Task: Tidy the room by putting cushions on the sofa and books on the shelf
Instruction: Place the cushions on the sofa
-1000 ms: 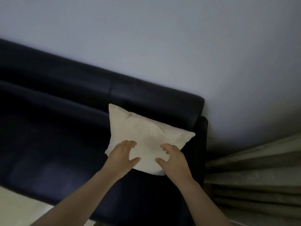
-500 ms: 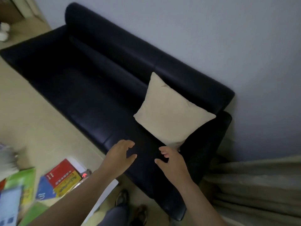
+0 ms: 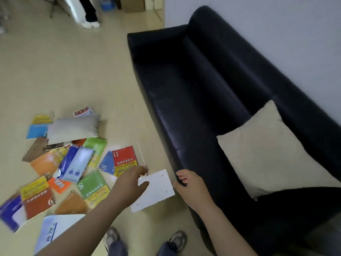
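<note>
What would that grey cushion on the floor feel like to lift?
The grey cushion looks puffy with rounded edges, so it is probably light and would sag if gripped by one corner. Its cloth cover seems matte, so it is likely not slippery. It rests partly on books, so pushing it might drag some along.

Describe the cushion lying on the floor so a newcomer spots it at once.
Left of the dark blue leather sofa, colourful paperback books lie scattered on the beige floor. At the far edge of that scatter lies a plain grey fabric cushion, overlapping books. It alone is puffy and unprinted among flat bright covers; the cream cushion sits on the sofa.
</note>
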### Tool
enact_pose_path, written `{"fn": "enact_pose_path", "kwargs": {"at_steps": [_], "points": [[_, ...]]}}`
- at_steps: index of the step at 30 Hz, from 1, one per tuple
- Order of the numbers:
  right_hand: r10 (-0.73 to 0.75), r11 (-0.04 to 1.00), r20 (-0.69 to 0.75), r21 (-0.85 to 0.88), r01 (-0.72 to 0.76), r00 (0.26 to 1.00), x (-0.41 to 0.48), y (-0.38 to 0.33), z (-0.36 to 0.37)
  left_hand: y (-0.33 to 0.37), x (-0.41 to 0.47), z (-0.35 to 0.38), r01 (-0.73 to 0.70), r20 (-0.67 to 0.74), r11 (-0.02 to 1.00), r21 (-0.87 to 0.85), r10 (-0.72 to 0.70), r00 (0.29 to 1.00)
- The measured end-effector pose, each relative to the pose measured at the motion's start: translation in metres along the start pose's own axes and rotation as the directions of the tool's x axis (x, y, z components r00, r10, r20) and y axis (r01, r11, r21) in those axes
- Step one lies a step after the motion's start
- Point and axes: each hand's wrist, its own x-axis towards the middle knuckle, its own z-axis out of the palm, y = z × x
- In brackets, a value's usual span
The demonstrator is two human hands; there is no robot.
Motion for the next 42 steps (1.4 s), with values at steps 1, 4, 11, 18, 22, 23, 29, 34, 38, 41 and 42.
{"fn": "enact_pose_path", "kwargs": {"at_steps": [1, 4, 11, 18, 22, 23, 29, 34, 38, 41, 42], "points": [[-0.004, 1.000, 0.029, -0.020, 0.005, 1.000, 0.005, -0.011, 0.015, -0.017, -0.004, -0.009, 0.010, -0.014, 1.000, -0.021, -0.011, 1.000], [-0.021, 0.997, 0.107, -0.071, 0.029, 0.994, 0.021, -0.051, 0.068, -0.076, -0.018, -0.042, 0.073, -0.045, 0.997, -0.039, -0.074, 0.996], [0.019, 0.995, 0.158, -0.103, -0.002, 0.987, 0.045, -0.134, 0.174, -0.208, -0.037, -0.102, 0.179, -0.033, 0.982, -0.062, -0.181, 0.983], [-0.018, 0.989, 0.193, -0.143, 0.047, 0.981, 0.070, -0.190, 0.252, -0.296, -0.042, -0.154, 0.241, -0.068, 0.964, -0.110, -0.250, 0.966], [-0.011, 0.982, 0.233, -0.181, 0.055, 0.972, 0.090, -0.206, 0.273, -0.325, -0.038, -0.166, 0.273, -0.078, 0.948, -0.161, -0.288, 0.954], [-0.006, 0.983, 0.239, -0.179, 0.050, 0.971, 0.095, -0.208, 0.276, -0.330, -0.036, -0.166, 0.273, -0.089, 0.946, -0.175, -0.291, 0.953], [0.023, 0.975, 0.278, -0.219, 0.040, 0.960, 0.138, -0.224, 0.295, -0.357, -0.017, -0.177, 0.319, -0.068, 0.922, -0.220, -0.341, 0.937], [0.028, 0.969, 0.304, -0.242, 0.049, 0.952, 0.208, -0.248, 0.311, -0.382, 0.040, -0.196, 0.373, -0.063, 0.895, -0.245, -0.399, 0.915], [0.017, 0.973, 0.307, -0.226, 0.055, 0.952, 0.253, -0.256, 0.323, -0.396, 0.073, -0.200, 0.406, -0.059, 0.865, -0.294, -0.440, 0.896], [0.047, 0.979, 0.319, -0.203, 0.020, 0.947, 0.309, -0.256, 0.347, -0.426, 0.114, -0.191, 0.422, -0.074, 0.845, -0.330, -0.468, 0.880], [0.068, 0.980, 0.318, -0.201, -0.003, 0.946, 0.331, -0.255, 0.359, -0.439, 0.130, -0.187, 0.432, -0.075, 0.835, -0.341, -0.483, 0.872]]}}
